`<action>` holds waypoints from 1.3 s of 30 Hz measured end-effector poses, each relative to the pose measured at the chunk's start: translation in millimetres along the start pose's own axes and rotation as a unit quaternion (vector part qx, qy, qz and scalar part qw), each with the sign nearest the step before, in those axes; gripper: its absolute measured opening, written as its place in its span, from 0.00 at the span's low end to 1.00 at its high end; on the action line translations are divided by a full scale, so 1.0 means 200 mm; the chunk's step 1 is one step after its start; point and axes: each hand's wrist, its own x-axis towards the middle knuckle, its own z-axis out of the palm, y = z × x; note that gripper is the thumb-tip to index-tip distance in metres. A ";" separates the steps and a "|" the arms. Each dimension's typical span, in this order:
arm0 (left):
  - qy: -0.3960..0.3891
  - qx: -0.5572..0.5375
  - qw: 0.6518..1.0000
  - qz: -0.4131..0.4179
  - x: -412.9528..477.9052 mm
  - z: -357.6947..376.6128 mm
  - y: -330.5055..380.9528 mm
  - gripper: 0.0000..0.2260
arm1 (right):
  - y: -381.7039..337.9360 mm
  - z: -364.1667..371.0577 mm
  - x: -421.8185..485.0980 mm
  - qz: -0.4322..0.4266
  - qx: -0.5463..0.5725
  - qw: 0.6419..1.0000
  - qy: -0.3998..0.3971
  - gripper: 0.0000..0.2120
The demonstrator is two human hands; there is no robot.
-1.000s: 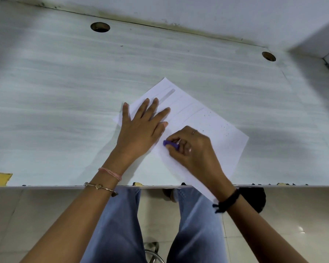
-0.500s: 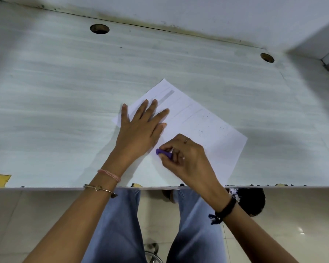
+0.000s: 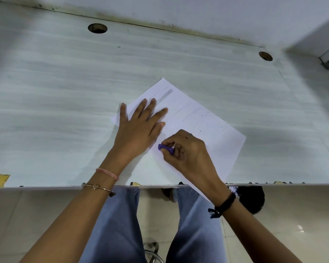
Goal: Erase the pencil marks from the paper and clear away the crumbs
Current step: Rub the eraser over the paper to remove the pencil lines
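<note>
Left hand (image 3: 139, 128) flat on tilted paper (image 3: 207, 130), right hand (image 3: 186, 150) pinching purple eraser (image 3: 165, 148) against it, dark crumbs (image 3: 211, 124) scattered

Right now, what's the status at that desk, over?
Left hand flat on the paper, pinning it. Right hand pinches the purple eraser against the sheet. Grey pencil band at far corner, dark crumbs toward the right edge. Nothing blocking.

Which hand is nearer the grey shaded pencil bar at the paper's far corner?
Left. The left hand lies flat on the paper, fingertips just short of the bar. The right hand, pinching the purple eraser, is farther away, toward the paper's near edge.
</note>
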 end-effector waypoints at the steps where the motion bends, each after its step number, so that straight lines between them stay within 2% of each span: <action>1: -0.002 0.000 1.000 0.000 0.00 0.00 0.00 0.22 | 0.02 -0.01 0.01 0.000 0.000 1.000 -0.002 0.05; 8: 0.000 0.001 1.000 -0.006 0.00 0.01 0.00 0.22 | 0.27 -0.15 0.24 0.129 -0.006 0.987 0.097 0.04; 10: 0.001 0.003 1.000 -0.005 0.01 0.01 0.00 0.22 | 0.22 -0.11 0.20 0.107 -0.010 0.990 0.089 0.04; 13: -0.001 -0.004 1.000 -0.004 0.01 0.01 0.00 0.22 | 0.10 -0.03 0.08 0.019 -0.019 0.999 0.043 0.05; 15: 0.000 -0.008 1.000 -0.004 0.00 0.01 0.00 0.22 | 0.08 -0.02 0.06 -0.010 -0.025 0.999 0.018 0.05; 17: -0.001 -0.005 1.000 -0.005 0.01 0.01 0.00 0.22 | 0.14 -0.06 0.12 0.015 -0.024 0.999 0.026 0.05; 21: 0.004 -0.009 1.000 -0.005 0.00 0.00 0.00 0.21 | 0.33 -0.18 0.27 0.132 0.001 0.986 0.105 0.04; 23: 0.007 -0.016 1.000 -0.004 0.00 0.00 0.01 0.21 | 0.37 -0.20 0.29 0.156 0.006 0.981 0.115 0.04; 27: 0.018 -0.034 0.999 -0.012 0.00 -0.01 0.02 0.20 | 0.36 -0.18 0.26 0.162 0.026 0.979 0.123 0.03; 32: 0.096 -0.038 0.995 -0.011 0.01 -0.04 0.09 0.15 | 0.34 -0.17 0.20 0.144 0.040 0.982 0.114 0.03; 39: 0.014 -0.022 0.999 0.017 0.10 0.01 0.14 0.20 | 0.29 -0.13 0.15 0.129 0.022 0.984 0.120 0.02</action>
